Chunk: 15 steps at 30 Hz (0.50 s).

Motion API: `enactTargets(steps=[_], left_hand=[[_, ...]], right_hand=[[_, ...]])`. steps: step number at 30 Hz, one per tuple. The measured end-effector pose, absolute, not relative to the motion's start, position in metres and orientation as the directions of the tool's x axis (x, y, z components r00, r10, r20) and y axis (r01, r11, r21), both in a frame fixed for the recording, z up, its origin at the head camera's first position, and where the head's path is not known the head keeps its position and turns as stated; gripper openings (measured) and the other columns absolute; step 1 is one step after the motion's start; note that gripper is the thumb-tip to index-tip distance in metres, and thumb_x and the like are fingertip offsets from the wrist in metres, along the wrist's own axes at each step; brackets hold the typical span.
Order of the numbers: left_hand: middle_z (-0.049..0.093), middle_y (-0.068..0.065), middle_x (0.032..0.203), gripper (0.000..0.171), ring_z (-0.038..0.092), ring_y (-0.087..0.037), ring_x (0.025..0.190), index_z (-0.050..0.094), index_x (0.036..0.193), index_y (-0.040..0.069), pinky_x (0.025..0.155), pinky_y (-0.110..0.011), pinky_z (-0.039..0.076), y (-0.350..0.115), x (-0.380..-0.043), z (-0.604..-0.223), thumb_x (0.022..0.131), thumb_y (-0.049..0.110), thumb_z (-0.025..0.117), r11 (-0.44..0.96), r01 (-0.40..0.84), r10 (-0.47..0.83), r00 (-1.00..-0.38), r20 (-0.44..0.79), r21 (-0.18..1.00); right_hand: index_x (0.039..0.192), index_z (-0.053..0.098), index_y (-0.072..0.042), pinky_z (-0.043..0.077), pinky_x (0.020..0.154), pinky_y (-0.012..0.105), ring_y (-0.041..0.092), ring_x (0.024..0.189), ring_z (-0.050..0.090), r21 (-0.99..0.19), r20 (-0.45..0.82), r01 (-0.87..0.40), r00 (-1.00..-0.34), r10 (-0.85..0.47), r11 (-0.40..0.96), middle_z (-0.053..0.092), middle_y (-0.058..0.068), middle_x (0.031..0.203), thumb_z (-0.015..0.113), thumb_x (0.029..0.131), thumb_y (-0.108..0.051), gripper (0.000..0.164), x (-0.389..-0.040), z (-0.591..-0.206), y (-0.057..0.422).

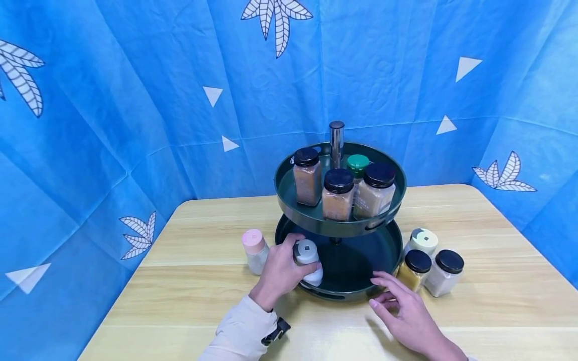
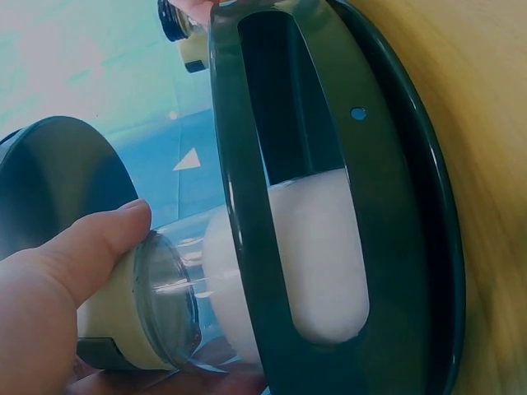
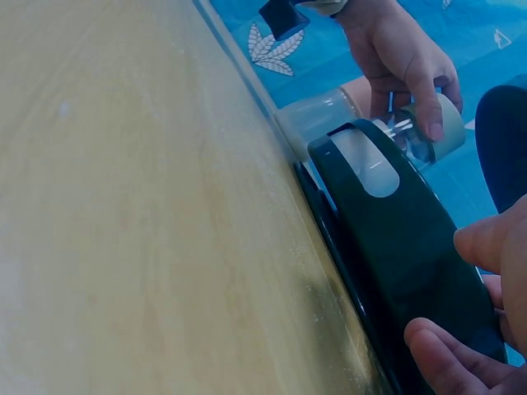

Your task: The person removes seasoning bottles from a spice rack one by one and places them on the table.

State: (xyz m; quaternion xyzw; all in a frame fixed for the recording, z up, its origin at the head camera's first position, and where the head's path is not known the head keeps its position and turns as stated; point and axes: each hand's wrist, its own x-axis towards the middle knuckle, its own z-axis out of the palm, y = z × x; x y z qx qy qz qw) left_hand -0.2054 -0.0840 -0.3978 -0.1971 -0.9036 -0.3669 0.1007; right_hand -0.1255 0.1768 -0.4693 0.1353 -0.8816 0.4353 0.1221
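Note:
My left hand (image 1: 283, 269) grips a clear seasoning jar (image 1: 312, 275) of white contents by its pale lid (image 1: 305, 250), thumb on one side and fingers on the other. The jar stands upright inside the front left rim of the lower tray (image 1: 352, 255) of a dark green two-tier rack; its white contents show through the rim's slot in the left wrist view. At the tray's front right, my right hand (image 1: 405, 312) has loosely bent fingers, the fingertips (image 3: 424, 333) right at the outer wall (image 3: 412, 255).
A pink-lidded jar (image 1: 256, 250) stands left of the rack. To its right are a pale-lidded jar (image 1: 423, 240) and two black-lidded jars, one yellow (image 1: 410, 277), one white (image 1: 441, 281). The upper tray (image 1: 311, 223) carries several jars around the post (image 1: 336, 143). Blue cloth (image 1: 158, 75) hangs behind.

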Motion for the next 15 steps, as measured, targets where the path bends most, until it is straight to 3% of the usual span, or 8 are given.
enactTargets(steps=[15], left_hand=[[0.067, -0.018, 0.11, 0.06, 0.065, -0.026, 0.094, 0.049, 0.119, 0.004, 0.081, -0.044, 0.058, -0.0836, -0.2061, -0.3957, 0.074, 0.029, 0.081, 0.654, 0.425, 0.276, -0.904, 0.326, 0.626]], right_hand=[[0.118, 0.059, -0.005, 0.059, 0.067, 0.023, 0.004, 0.079, 0.062, -0.739, 0.318, -0.331, -0.939, -0.129, 0.587, 0.055, 0.018, 0.131, 0.069, 0.086, -0.014, 0.034, -0.1249, -0.4682, 0.176]])
